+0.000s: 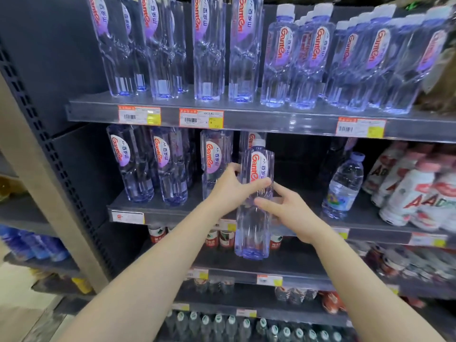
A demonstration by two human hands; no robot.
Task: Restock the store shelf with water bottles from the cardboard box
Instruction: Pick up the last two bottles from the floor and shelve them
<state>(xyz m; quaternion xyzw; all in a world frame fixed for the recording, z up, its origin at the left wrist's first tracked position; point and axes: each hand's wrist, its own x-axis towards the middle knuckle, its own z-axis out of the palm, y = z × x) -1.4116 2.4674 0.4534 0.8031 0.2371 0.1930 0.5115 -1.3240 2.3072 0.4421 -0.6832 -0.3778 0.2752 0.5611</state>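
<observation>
I hold a tall clear water bottle (pixel 254 213) with a white cap and a red-lettered oval label, upright in front of the middle shelf (pixel 172 208). My left hand (pixel 232 188) wraps its left side at the label. My right hand (pixel 288 208) touches its right side just below, fingers spread on the plastic. Three matching tall bottles (pixel 170 169) stand on that shelf to the left, and another stands behind the held one. To the right of the held bottle there is a dark gap on the shelf. The cardboard box is out of view.
The top shelf (pixel 246 117) carries tall bottles on the left and shorter white-capped ones (pixel 306 60) on the right. A round bottle (pixel 345 186) and white drink bottles (pixel 414 191) fill the middle shelf's right. Lower shelves hold cans and small bottles. A grey upright (pixel 37 144) stands left.
</observation>
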